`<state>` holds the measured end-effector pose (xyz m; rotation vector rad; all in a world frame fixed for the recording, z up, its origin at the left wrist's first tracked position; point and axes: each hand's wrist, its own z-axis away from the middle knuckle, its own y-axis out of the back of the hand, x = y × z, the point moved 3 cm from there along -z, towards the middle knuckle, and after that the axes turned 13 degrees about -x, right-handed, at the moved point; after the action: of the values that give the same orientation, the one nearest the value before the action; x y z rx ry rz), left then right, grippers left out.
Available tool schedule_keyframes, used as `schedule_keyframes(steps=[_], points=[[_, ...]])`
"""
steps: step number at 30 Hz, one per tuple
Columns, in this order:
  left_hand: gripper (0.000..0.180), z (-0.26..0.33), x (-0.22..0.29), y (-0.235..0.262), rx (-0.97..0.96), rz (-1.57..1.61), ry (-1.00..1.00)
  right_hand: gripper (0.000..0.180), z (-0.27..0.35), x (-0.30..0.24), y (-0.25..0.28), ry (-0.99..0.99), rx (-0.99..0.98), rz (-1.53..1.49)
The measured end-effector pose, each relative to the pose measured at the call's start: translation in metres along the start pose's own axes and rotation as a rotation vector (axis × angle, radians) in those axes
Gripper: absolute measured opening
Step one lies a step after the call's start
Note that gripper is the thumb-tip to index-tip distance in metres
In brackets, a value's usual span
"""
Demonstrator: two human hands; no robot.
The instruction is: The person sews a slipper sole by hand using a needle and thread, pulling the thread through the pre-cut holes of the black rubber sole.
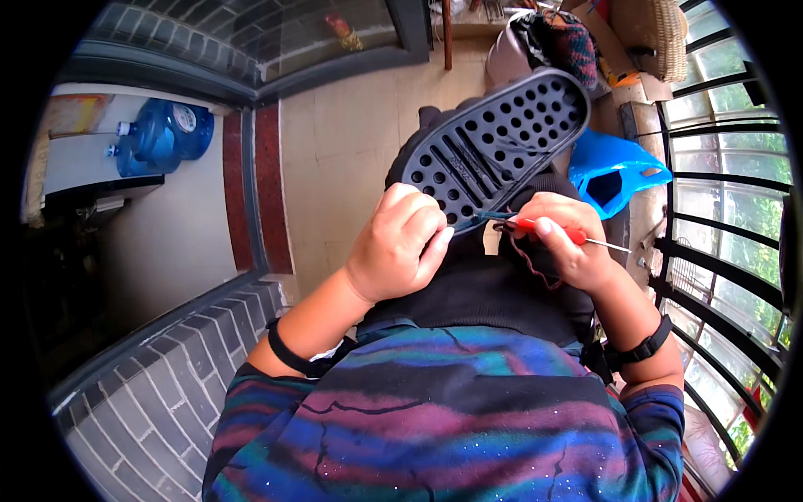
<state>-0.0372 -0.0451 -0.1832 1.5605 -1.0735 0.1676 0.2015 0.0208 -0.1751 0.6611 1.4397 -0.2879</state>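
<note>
A dark grey shoe sole [512, 155] with rows of round holes and several straight slots lies tilted over my lap, bottom side up. My left hand [400, 238] is closed at its near left edge, with the fingertips hidden. My right hand [562, 238] is closed around the red handle of a thin metal-shafted hook or awl [575, 236], whose shaft points right. Dark teal yarn [493, 216] runs from the sole's near edge to my right fingers. A maroon strand [535, 269] hangs in a loop below that hand.
A blue plastic bag [615, 167] sits to the right, beside the barred window [719, 192]. Behind the sole stands a pale bin [503, 54] with dark cloth in it. Blue water jugs [163, 138] lie at the left, past a door frame [251, 192]. A grey brick wall [159, 393] is near left.
</note>
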Motion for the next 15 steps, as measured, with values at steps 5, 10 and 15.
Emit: schedule_keyframes(steps=[5, 10, 15], points=[[0.02, 0.008, -0.002, -0.007, -0.046, 0.0, 0.013, 0.019, -0.005, 0.004, -0.002, -0.293, -0.13, -0.362], [0.02, 0.007, 0.005, -0.011, -0.144, -0.067, -0.021, 0.014, -0.018, 0.017, 0.002, -0.121, -0.224, -0.082], [0.022, 0.011, 0.005, -0.018, -0.168, -0.089, -0.042, 0.016, -0.016, 0.02, 0.002, -0.184, -0.216, -0.083]])
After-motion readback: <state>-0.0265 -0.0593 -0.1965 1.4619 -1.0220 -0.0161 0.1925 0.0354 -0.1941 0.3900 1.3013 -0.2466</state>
